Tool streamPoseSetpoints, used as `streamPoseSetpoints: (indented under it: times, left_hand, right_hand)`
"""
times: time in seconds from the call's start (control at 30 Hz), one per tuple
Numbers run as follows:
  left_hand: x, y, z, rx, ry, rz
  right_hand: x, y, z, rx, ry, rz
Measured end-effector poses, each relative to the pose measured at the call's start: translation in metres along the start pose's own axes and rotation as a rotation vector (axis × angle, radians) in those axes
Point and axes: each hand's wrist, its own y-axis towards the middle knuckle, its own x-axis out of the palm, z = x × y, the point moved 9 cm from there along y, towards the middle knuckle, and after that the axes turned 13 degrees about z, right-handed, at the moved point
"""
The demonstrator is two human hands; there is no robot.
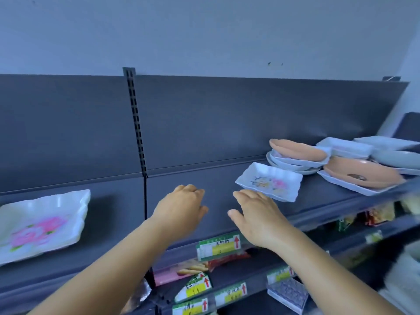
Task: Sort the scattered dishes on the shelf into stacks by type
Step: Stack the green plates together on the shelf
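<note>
Now, both hands over the dark shelf, empty. My right hand has its fingers spread flat, gripping nothing; my left hand is loosely curled, also bare. The small flowered rectangular dish lies just beyond my right fingertips, up and to the right, long axis running left-right along the shelf. Right hand is clearly nearer. Mixed pile of peach and white dishes sits behind that dish. Large flowered tray lies far left of it.
</note>
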Motion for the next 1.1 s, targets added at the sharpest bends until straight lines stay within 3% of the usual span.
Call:
streamPoseSetpoints:
  times: [0.53,0.73,0.93,1.1]
  left_hand:
    - [0.059,0.128,0.1,0.137,-0.103,-0.011]
    - [0.066,0.191,0.129,0.183,-0.201,0.043]
    - [0.08,0.249,0.16,0.184,-0.343,0.093]
    - [0.098,0.285,0.173,0.116,-0.341,0.098]
  right_hand:
    - [-0.011,0.024,0.176,0.377,0.002,0.043]
    - [-0.034,0.045,0.224,0.495,0.012,0.164]
    - [-0.047,0.066,0.273,0.559,-0.016,0.24]
    - [-0.055,0.104,0.301,0.502,-0.068,0.272]
